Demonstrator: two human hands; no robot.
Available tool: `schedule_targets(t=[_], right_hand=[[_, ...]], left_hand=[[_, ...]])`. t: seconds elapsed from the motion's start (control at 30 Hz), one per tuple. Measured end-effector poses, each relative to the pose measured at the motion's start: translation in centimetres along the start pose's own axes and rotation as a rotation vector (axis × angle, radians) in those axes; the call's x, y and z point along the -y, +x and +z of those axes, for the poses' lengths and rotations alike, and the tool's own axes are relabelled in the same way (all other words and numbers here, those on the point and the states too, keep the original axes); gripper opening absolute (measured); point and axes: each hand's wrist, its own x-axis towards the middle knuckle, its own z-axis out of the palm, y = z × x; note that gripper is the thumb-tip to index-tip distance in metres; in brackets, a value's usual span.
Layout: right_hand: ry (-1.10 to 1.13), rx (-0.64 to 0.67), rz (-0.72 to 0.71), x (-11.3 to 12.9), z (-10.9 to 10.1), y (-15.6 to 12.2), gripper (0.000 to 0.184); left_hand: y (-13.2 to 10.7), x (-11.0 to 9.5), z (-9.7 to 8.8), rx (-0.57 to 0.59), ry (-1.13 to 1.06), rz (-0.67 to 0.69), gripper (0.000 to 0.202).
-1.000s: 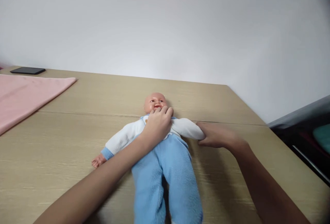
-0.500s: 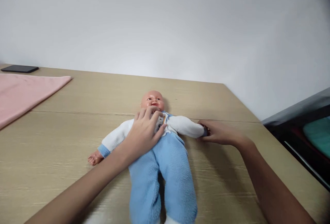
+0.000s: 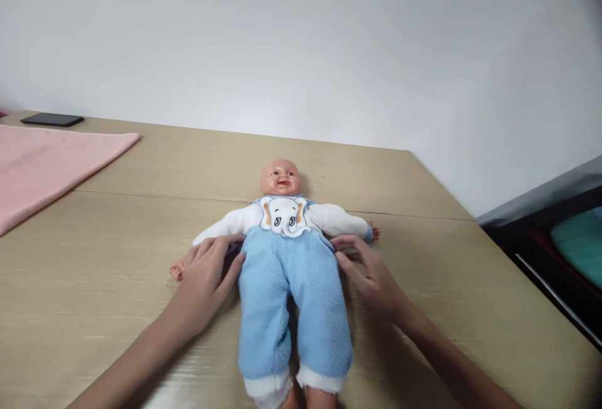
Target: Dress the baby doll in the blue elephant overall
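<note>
A baby doll lies on its back on the wooden table, head toward the wall and arms spread. It wears a white top with an elephant face on the chest and fluffy blue trousers with white cuffs. My left hand rests at the doll's waist on the left, thumb apart from the fingers, partly covering the doll's sleeve end. On the other side, my right hand touches the waist of the trousers with its fingertips, thumb and fingers apart. Neither hand is closed round anything. The doll's feet are cut off by the lower edge.
A pink cloth lies on the table at the left. Behind it is a flat black phone-like object. A white wall rises behind the table. Past the right edge is a dark frame with teal fabric.
My left hand has moved off the doll's chest to its left side, uncovering the elephant face. My right hand has let go of the doll's hand and come in to its waist.
</note>
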Motion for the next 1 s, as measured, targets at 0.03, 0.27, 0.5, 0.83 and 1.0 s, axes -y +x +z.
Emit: schedule_targets(t=[0.03,0.27,0.5,0.83,1.0], right_hand=[[0.078,0.042,0.026,0.0,0.8,0.6,0.031],[0.466,-0.022,0.173,-1.5,2.8,4.4,0.047],[0.418,-0.118,0.192,-1.6,3.7,5.5,0.041],[-0.113,-0.285,0.047,-3.0,3.7,5.1,0.024],[-0.265,-0.308,0.024,-3.7,2.1,3.2,0.026]], left_hand=[[0.3,-0.1,0.1,0.011,-0.006,-0.01,0.036],[0.7,-0.6,0.5,0.018,-0.03,-0.06,0.046],[1.3,-0.2,0.9,0.057,-0.129,-0.057,0.042],[2.0,-0.1,1.4,0.026,0.04,-0.016,0.031],[0.7,0.4,2.0,-0.034,0.129,0.095,0.031]])
